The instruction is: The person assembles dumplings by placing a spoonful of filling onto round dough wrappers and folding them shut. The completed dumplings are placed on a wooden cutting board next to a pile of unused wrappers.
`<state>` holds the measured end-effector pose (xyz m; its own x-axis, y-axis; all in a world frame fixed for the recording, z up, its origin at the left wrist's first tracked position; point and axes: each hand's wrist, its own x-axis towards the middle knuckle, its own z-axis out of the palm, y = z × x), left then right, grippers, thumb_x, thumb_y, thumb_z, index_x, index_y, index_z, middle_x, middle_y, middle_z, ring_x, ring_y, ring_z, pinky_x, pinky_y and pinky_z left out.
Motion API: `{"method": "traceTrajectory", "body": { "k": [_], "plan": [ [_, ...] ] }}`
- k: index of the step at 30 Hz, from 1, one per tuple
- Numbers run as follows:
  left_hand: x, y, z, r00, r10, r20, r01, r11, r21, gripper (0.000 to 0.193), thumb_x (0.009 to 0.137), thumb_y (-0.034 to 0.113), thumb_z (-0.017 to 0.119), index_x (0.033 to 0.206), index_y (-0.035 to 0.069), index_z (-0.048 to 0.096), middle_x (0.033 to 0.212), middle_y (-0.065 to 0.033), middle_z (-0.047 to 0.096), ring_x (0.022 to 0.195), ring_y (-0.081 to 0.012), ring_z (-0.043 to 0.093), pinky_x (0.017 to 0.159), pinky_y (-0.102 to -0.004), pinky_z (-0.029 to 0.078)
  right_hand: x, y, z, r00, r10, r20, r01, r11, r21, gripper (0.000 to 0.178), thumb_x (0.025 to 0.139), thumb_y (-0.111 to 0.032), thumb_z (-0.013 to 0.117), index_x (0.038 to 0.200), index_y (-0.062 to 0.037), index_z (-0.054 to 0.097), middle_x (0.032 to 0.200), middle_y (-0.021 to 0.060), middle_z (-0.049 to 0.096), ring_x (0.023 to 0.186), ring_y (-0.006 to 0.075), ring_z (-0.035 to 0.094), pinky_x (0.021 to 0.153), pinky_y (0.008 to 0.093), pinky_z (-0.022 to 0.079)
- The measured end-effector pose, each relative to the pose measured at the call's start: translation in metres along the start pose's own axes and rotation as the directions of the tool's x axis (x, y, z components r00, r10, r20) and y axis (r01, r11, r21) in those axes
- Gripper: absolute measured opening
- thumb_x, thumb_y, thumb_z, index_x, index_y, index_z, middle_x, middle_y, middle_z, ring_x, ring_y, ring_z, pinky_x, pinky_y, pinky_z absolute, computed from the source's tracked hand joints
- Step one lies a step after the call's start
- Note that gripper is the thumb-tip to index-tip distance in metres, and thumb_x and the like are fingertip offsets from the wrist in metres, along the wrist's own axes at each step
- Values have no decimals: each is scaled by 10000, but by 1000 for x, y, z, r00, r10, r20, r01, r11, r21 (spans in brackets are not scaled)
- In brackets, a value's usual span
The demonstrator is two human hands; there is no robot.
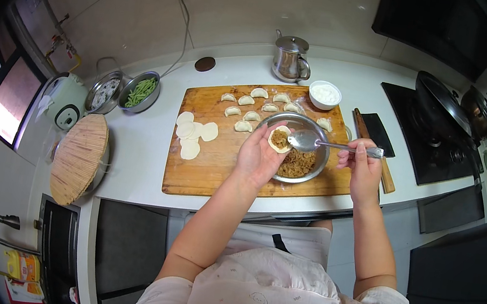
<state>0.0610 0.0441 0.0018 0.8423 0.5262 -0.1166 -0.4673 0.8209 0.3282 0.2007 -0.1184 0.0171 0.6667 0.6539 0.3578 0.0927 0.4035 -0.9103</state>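
Note:
My left hand (256,158) cradles a round dumpling wrapper (273,145) on its fingers, with a lump of brown filling (280,138) at its middle. In my right hand (363,171) is the handle of a metal spoon (304,140), whose bowl lies at the edge of the filling. Below both hands, a steel bowl (323,162) holds more crumbly brown filling (297,164) and rests on the wooden board (216,173). Several folded dumplings (252,116) sit on the board behind the bowl. To the left, flat round wrappers (190,149) lie partly overlapping.
A white bowl of flour (325,94) stands at the board's back right corner, near a steel kettle (291,58). Right of the board lies a cleaver (375,132) beside a rolling pin (387,178). Farther right is a cooktop with a wok (444,101). Green beans (140,92) fill a bowl at left.

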Motion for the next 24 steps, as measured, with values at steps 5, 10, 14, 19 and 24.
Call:
{"method": "traceTrajectory", "body": {
  "k": [5, 10, 14, 19, 24],
  "plan": [
    [-1, -4, 4, 1000, -17, 24, 16, 999, 29, 399, 958, 266, 332, 1179, -44, 451, 1150, -183, 523, 1102, -258, 490, 1002, -373, 350, 1, 1, 13, 998, 56, 25, -57, 998, 6, 217, 966, -221, 394, 920, -31, 488, 747, 81, 586, 628, 98, 546, 591, 243, 503],
    [-4, -5, 7, 1000, -27, 14, 26, 997, 77, 406, 958, 264, 334, 1166, -63, 454, 1125, -188, 535, 1093, -256, 496, 990, -363, 362, -2, 6, 18, 999, 50, -13, -50, 998, -43, 211, 967, -193, 385, 915, -19, 494, 733, 80, 593, 595, 87, 548, 555, 225, 502],
    [-4, -6, 3, 1000, -10, 7, 9, 996, 90, 406, 958, 259, 330, 1151, -76, 457, 1116, -193, 536, 1088, -256, 499, 983, -363, 371, -5, 3, 23, 999, 41, -4, -41, 997, -68, 207, 966, -177, 381, 910, -15, 497, 727, 75, 593, 586, 79, 547, 550, 217, 501],
    [0, -4, -1, 1000, 21, -15, -20, 997, 79, 426, 962, 259, 299, 1172, -86, 431, 1139, -209, 518, 1113, -274, 483, 995, -373, 365, 0, 3, 17, 998, 58, -31, -60, 996, -62, 218, 967, -191, 381, 898, -19, 495, 712, 74, 591, 567, 80, 547, 534, 219, 501],
    [-2, 3, 0, 999, 53, 9, -54, 992, 111, 426, 962, 264, 296, 1170, -78, 443, 1141, -196, 525, 1110, -264, 484, 996, -369, 358, 8, 3, 13, 994, 78, -78, -75, 996, 38, 224, 972, -219, 365, 894, -37, 467, 706, 93, 598, 546, 91, 559, 517, 216, 505]
  ]
}}
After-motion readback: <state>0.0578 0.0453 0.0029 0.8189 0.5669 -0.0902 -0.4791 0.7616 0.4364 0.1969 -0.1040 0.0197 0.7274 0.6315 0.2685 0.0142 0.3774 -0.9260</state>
